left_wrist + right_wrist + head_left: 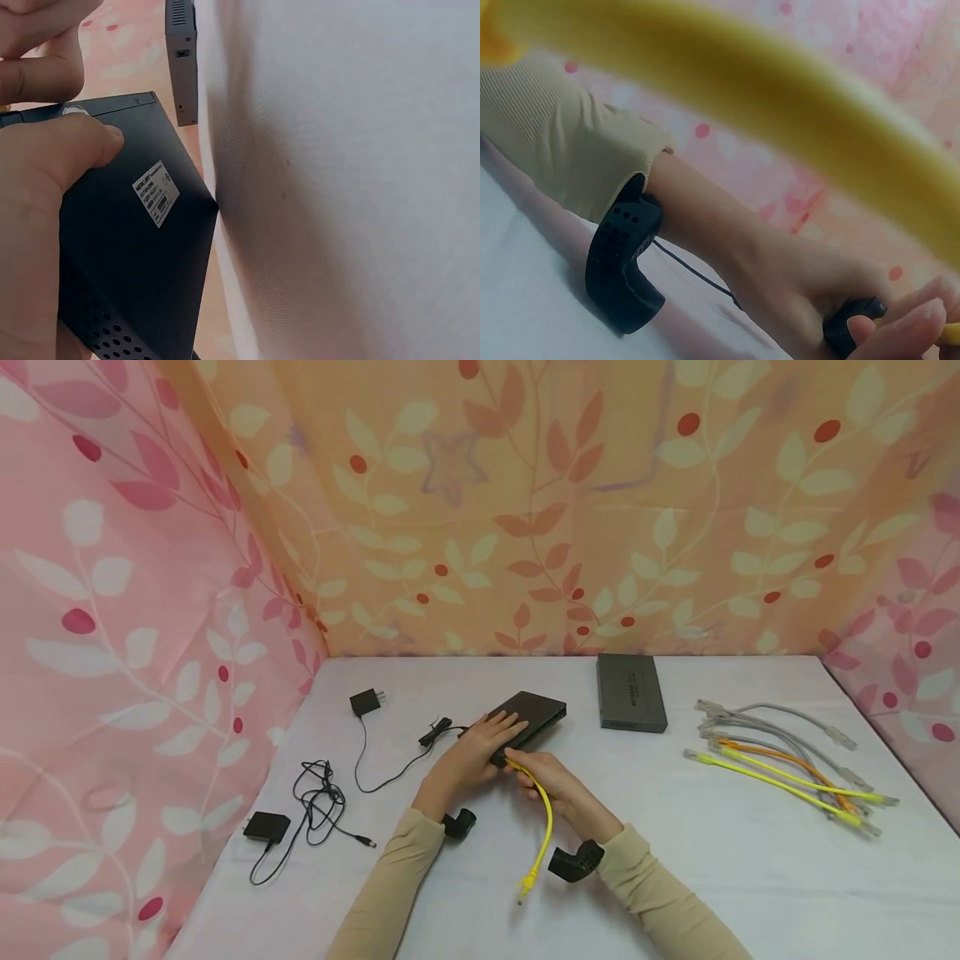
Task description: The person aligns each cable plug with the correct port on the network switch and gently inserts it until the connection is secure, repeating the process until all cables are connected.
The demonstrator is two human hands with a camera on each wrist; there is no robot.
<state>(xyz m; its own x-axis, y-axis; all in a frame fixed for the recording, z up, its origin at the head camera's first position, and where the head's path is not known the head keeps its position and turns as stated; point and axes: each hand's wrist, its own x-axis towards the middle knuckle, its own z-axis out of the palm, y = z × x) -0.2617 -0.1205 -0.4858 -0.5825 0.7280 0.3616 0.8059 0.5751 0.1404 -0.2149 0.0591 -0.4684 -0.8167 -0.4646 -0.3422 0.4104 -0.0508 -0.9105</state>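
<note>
A black network switch (536, 710) is tilted up off the table in my left hand (476, 752). The fingers lie across its top; in the left wrist view the thumb presses the labelled underside (112, 247). My right hand (558, 785) pinches one end of a short yellow network cable (547, 827) at the switch's near edge. Fingers hide that plug, so I cannot tell whether it sits in a port. The cable's other plug (527, 887) hangs toward me. Across the right wrist view the cable (765, 90) runs large and blurred.
Behind on the right lies a second dark switch (632, 693). Grey, orange and yellow network cables (787, 764) are bunched at far right. On the left are two black power adapters, one (366, 702) with its lead running to the held switch, the other (267, 827) with a tangled lead.
</note>
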